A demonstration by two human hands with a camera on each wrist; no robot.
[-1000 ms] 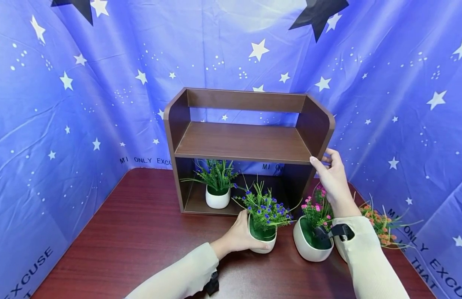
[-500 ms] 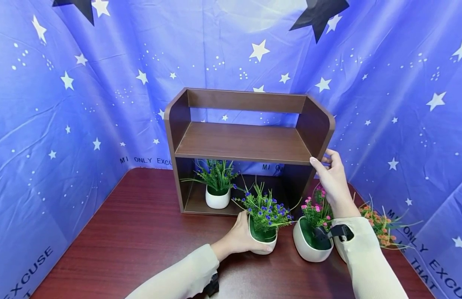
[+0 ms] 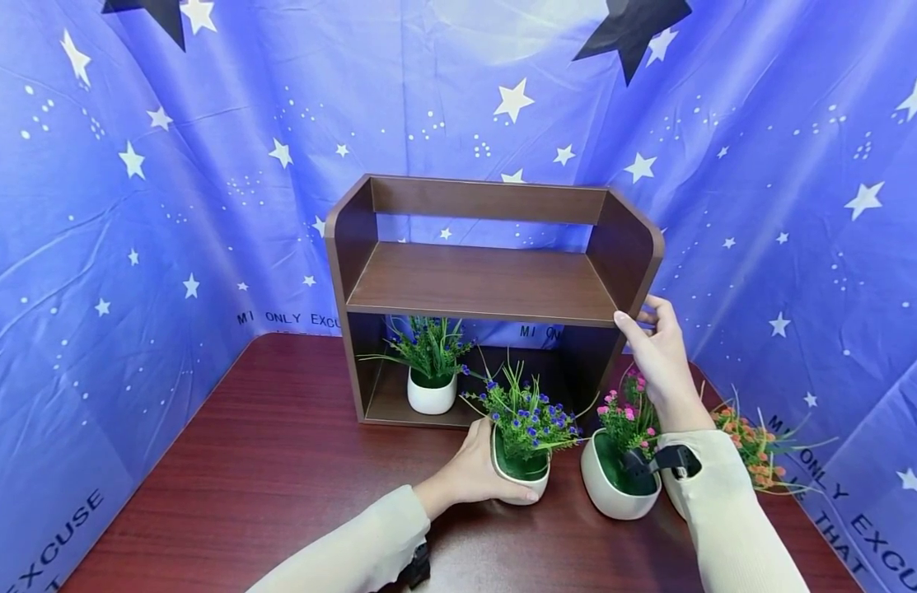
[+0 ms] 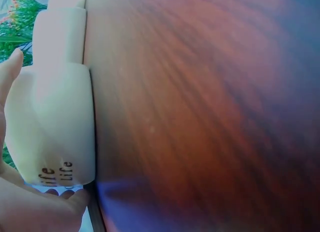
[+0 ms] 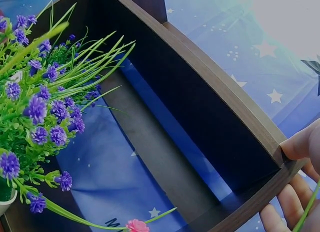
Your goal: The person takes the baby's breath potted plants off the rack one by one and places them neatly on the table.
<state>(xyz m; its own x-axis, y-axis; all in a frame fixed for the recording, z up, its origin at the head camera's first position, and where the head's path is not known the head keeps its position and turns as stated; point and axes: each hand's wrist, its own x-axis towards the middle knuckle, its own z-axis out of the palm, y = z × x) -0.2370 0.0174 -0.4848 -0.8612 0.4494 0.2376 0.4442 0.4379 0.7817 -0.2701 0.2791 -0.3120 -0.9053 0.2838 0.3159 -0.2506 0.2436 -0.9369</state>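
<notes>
Curled around a white pot of blue-purple artificial flowers (image 3: 531,422) is my left hand (image 3: 473,471), thumb along the near side. In the left wrist view that pot (image 4: 55,124) carries dark "Life" lettering and stands at or just over the tabletop; I cannot tell which. My right hand (image 3: 660,362) grips the right side of a brown two-tier shelf (image 3: 480,284), thumb on the front edge and fingers behind. In the right wrist view, the thumb and fingertips lie on either side of the panel edge (image 5: 260,142). The left hand's far fingers are hidden by the pot.
A similar blue-flowered pot (image 3: 432,397) stands in the shelf's lower left. Right of the held pot, a pink-flowered pot (image 3: 623,496) is under the right forearm. Orange flowers (image 3: 755,453) show beyond the right sleeve. Starry blue cloth (image 3: 206,165) surrounds the reddish table (image 3: 206,494).
</notes>
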